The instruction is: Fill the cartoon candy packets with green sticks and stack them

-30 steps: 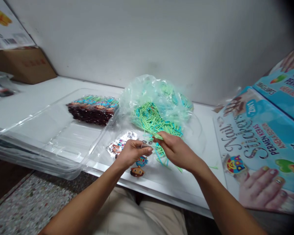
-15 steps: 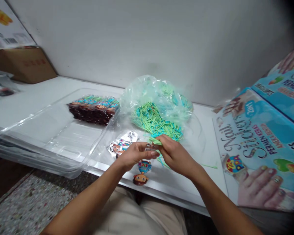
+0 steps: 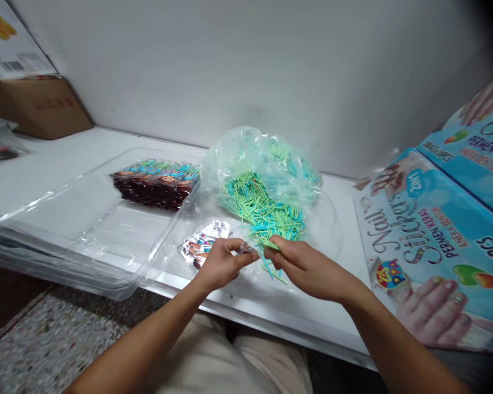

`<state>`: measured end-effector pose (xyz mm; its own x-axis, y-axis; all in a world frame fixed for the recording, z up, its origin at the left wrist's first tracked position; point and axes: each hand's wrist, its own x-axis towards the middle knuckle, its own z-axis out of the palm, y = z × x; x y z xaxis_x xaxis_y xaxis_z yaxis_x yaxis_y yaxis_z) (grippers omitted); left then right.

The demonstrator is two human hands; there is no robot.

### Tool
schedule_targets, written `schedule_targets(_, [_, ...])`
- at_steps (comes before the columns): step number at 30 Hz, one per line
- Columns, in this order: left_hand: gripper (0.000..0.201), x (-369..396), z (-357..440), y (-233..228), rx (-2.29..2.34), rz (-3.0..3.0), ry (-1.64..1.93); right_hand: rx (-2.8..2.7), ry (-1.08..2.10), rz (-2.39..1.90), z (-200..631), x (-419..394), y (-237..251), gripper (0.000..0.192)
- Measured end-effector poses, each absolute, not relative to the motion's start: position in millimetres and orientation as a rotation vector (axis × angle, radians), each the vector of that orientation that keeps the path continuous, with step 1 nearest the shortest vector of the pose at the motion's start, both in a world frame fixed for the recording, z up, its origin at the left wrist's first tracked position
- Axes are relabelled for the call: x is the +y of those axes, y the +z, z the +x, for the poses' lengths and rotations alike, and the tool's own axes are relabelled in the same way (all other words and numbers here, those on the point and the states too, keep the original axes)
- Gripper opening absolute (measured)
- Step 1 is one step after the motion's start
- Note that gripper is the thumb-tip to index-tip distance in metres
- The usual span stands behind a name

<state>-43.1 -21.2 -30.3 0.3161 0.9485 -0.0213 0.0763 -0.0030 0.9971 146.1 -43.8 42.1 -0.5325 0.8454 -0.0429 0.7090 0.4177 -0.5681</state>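
Note:
My left hand (image 3: 222, 262) pinches a small shiny sachet (image 3: 246, 249) between thumb and fingers, seen nearly edge-on. Facing it, my right hand (image 3: 306, 266) grips a few thin green sticks (image 3: 266, 242), their ends pointing toward the sachet. Just beyond both hands, a heap of green and blue sticks (image 3: 263, 208) spills from a clear plastic bag (image 3: 232, 153). A few loose sticks (image 3: 273, 271) lie under the right hand. Several flat silvery printed sachets (image 3: 201, 243) lie beside the left hand.
A clear plastic tray (image 3: 86, 230) at left holds a stack of printed sachets (image 3: 156, 183) and reaches the table's front edge. Blue nail sticker candy boxes (image 3: 431, 235) stand at right. A cardboard box (image 3: 41, 106) sits at far left, against the wall.
The sachet that hung face-up below my left hand is now raised and turned nearly edge-on. My right hand has moved slightly right and down, still holding green sticks.

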Motion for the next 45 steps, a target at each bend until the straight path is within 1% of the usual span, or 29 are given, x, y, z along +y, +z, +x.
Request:
schedule_targets(4, [0.021,-23.6,-45.4,-26.0,1.086,1.714,0.977,-2.476,0.908,-1.36,146.6,-42.4,45.0,0.023])
schedule_targets(7, [0.022,-24.1,-47.6,-22.7,1.138,1.911,0.989,-2.535,0.89,-1.388,145.7,-41.4,45.5,0.022])
schedule_targets(10, [0.019,-24.4,-48.8,-21.4,1.174,2.059,0.99,-2.604,0.84,-1.415,145.1,-40.4,45.4,0.023])
schedule_targets(15, [0.012,-25.7,-48.2,-24.6,1.146,2.358,1.014,-2.773,0.623,-1.49,143.2,-39.5,44.2,0.023])
schedule_targets(19, [0.012,-27.1,-43.5,-28.0,1.133,2.563,0.983,-2.885,0.395,-1.61,133.9,-42.0,43.3,0.014])
schedule_targets(20, [0.012,-27.5,-41.8,-28.6,1.143,2.581,0.966,-2.89,0.359,-1.641,131.2,-42.8,43.4,0.014])
schedule_targets(21, [0.013,-27.9,-40.1,-29.0,1.15,2.585,0.946,-2.886,0.332,-1.659,128.9,-43.5,43.9,0.021])
schedule_targets(24, [0.014,-29.3,-36.3,-29.0,1.148,2.497,0.877,-2.836,0.308,-1.604,126.5,-43.8,47.8,0.048])
schedule_targets(26, [0.017,-30.7,-35.4,-27.0,1.117,2.315,0.838,-2.788,0.354,-1.485,126.8,-42.2,51.8,0.054])
schedule_targets(29, [0.024,-33.1,-34.6,-21.2,1.006,1.921,0.802,-2.658,0.366,-1.356,122.6,-39.8,55.8,0.052])
schedule_targets(31, [0.02,-34.1,-33.3,-17.7,0.924,1.737,0.816,-2.558,0.398,-1.268,115.7,-39.8,55.0,0.05])
schedule_targets(33, [0.014,-33.7,-32.3,-16.6,0.874,1.64,0.858,-2.458,0.511,-1.133,109.9,-40.7,52.0,0.047])
schedule_targets(35, [0.015,-32.0,-32.7,-17.1,0.835,1.52,0.885,-2.266,0.636,-1.057,109.8,-41.3,48.2,0.045])
schedule_targets(38, [0.023,-28.6,-37.0,-16.6,0.801,1.214,0.892,-1.855,0.773,-1.152,119.8,-41.1,39.0,0.042])
schedule_targets(40, [0.03,-26.5,-40.8,-13.4,0.789,1.081,0.927,-1.694,0.867,-1.234,126.5,-41.6,28.5,0.039])
schedule_targets(45, [0.027,-21.8,-44.9,-4.0,0.786,1.077,1.105,-1.663,1.097,-1.259,122.8,-48.8,-4.6,0.029])
